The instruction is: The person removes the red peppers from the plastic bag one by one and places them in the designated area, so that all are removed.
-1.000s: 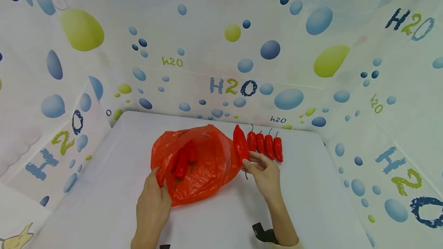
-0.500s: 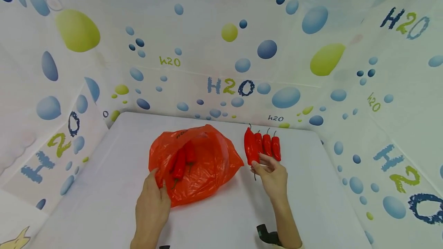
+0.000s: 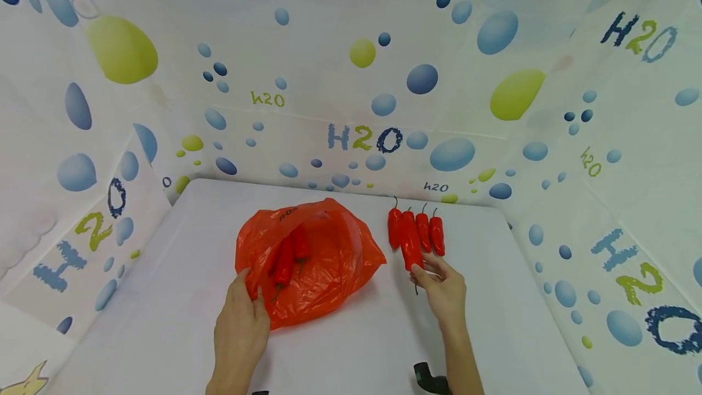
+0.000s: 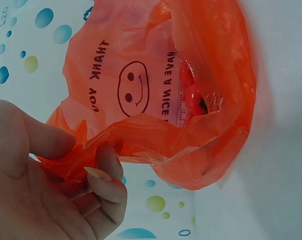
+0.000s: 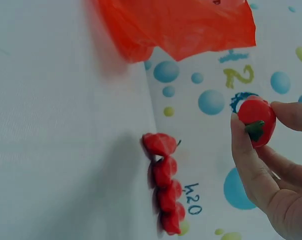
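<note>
An orange plastic bag (image 3: 329, 297) lies on the table with its mouth facing me, and red chili peppers (image 3: 284, 264) show inside it. My left hand (image 3: 241, 322) pinches the bag's rim between thumb and fingers, as the left wrist view shows on the bag (image 4: 136, 140). My right hand (image 3: 445, 291) holds one red chili pepper (image 3: 412, 249) by its stem end, above the table. In the right wrist view the green cap of this held pepper (image 5: 258, 120) faces the camera. Behind it, a row of several chili peppers (image 3: 437, 235) lies on the table, partly covered by the held one.
The white table (image 3: 164, 297) carries the bag at centre left and the pepper row at the back right. A patterned backdrop (image 3: 307, 66) with "H2O" prints and coloured drops rises behind and along both sides.
My right hand has carried the held chili pepper rightward and toward me, away from the bag to in front of the row. My left hand stays on the bag's rim.
</note>
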`<state>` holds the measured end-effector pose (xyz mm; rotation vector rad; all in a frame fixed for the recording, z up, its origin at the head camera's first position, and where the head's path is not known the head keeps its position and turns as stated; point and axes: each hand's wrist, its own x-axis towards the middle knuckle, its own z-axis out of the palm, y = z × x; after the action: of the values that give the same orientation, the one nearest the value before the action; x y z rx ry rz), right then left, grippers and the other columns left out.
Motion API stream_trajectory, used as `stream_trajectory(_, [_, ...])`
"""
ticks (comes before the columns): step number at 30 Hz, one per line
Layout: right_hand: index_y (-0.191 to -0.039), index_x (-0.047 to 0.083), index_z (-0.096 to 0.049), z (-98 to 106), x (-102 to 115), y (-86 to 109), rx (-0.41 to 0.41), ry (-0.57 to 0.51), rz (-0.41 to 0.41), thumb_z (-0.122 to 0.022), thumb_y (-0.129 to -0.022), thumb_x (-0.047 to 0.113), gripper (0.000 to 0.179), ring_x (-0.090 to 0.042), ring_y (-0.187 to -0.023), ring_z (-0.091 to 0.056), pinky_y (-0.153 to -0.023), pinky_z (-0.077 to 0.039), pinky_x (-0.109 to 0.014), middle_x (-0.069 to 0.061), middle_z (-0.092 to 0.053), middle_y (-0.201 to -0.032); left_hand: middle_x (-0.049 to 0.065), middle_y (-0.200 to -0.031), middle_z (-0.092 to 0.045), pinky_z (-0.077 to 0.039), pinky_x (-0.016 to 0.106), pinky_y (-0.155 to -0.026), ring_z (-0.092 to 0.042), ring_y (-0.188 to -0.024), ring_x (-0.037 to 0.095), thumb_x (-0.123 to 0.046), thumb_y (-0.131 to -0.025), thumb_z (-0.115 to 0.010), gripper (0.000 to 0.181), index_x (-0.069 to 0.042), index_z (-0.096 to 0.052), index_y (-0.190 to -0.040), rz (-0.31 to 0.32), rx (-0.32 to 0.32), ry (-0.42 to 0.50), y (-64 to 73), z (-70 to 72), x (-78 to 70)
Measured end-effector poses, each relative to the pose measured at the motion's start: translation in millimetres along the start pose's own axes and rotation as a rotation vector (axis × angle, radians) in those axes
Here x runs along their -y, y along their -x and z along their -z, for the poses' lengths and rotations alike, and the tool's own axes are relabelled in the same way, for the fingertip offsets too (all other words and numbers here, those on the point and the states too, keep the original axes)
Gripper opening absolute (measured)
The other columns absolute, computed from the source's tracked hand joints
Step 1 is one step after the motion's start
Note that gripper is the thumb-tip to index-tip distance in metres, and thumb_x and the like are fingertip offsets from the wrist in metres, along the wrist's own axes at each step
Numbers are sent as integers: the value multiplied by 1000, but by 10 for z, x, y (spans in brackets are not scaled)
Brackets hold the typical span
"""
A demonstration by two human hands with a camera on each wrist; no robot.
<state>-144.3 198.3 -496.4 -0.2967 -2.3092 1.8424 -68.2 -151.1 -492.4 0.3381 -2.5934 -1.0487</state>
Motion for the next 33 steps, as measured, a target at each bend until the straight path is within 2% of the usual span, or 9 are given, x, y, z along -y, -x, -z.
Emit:
stream_trajectory(12, [-137, 10, -67, 137, -85, 15, -35, 42, -93, -79, -95, 26, 47, -24, -98, -77, -80, -61, -26, -20, -69, -127, 28, -140, -53, -51, 67, -94, -60, -118, 52, -10, -107, -47, 48, 5, -37, -152, 22, 39, 3, 5, 12, -1])
stream_trajectory(18, [-137, 8, -66, 205, -159, 8, -51, 66, -106, -78, -96, 27, 46, -23, -96, -78, -81, -61, -28, -21, -68, -127, 29, -138, -54, -51, 67, -92, -61, -116, 52, -9, -107, -47, 48, 5, -38, -151, 7, 21, 6, 10, 15, -10])
stream_trajectory(27, [-136, 7, -66, 277, -274, -33, -89, 108, -150, -77, -97, 26, 45, -24, -95, -78, -78, -60, -24, -22, -69, -126, 29, -137, -55, -52, 68, -89, -63, -111, 52, -8, -106, -49, 47, 6, -40, -150, -19, -6, 7, 10, -1, 4])
stream_trajectory(33, [-135, 4, -65, 334, -331, -63, -98, 112, -167, -76, -98, 24, 44, -24, -94, -78, -78, -61, -25, -24, -69, -126, 29, -137, -55, -52, 68, -88, -63, -111, 53, -9, -106, -49, 47, 6, -40, -150, -19, -4, 6, 0, -19, 9])
